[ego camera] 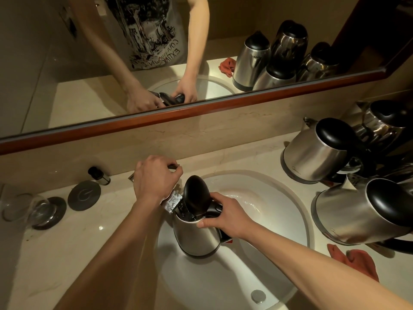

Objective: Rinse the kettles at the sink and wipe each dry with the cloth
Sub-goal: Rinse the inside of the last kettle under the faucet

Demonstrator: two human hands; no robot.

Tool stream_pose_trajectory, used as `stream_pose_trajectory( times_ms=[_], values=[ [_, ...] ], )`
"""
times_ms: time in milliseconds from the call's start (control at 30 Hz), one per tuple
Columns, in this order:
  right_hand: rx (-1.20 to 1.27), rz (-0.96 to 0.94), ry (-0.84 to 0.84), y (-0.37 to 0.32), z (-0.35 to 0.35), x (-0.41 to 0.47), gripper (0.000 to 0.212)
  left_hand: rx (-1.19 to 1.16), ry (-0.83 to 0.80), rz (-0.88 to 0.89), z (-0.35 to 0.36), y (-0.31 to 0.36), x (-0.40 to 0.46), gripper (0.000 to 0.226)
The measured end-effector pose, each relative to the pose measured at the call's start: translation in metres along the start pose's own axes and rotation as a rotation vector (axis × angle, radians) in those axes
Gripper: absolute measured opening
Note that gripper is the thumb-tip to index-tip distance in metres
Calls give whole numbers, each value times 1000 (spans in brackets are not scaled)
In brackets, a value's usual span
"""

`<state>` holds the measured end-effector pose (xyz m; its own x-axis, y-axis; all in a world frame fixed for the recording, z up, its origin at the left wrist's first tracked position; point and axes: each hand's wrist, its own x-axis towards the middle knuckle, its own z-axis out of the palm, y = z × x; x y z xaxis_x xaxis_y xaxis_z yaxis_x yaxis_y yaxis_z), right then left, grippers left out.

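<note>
A steel kettle (196, 237) with its black lid flipped up stands in the white sink (279, 198), under the chrome tap spout (173, 201). My right hand (225, 214) grips its black handle at the top. My left hand (154, 176) is closed over the tap lever behind the spout. Three more steel kettles stand on the counter at the right: one at the back (315, 153), one at the front (362, 213), one in the far corner (384, 124). A red cloth (355, 262) lies on the counter in front of them.
At the left of the counter sit two round dark coasters (83, 194), an overturned glass (42, 212) and a small black-capped bottle (98, 175). The sink drain plug (258, 296) is at the front. A wood-framed mirror (178, 115) runs along the back wall.
</note>
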<state>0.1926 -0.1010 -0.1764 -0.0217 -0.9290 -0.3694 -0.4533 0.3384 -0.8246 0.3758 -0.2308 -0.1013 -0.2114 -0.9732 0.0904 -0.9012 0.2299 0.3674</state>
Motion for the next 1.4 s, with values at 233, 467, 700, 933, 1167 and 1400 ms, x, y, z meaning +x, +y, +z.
stream_pose_trajectory(
  times_ms=[233, 467, 700, 933, 1167, 1400],
  values=[
    [-5, -1, -8, 0, -1, 0, 90, 5, -11, -2, 2, -1, 1, 25],
    [-11, 2, -9, -1, -1, 0, 85, 11, -6, -7, 1, -1, 1, 24],
    [-8, 5, -14, -1, -1, 0, 88, 18, -8, -11, 1, 0, 1, 24],
    [-22, 3, -13, -2, -2, 0, 82, -2, -3, -5, 0, 0, 0, 23],
    [-21, 8, -19, -3, -2, 0, 87, 3, -13, -17, -2, 1, -1, 24],
    [-28, 16, -21, -3, -2, -1, 88, -18, -1, -6, -1, 0, -1, 22]
  ],
)
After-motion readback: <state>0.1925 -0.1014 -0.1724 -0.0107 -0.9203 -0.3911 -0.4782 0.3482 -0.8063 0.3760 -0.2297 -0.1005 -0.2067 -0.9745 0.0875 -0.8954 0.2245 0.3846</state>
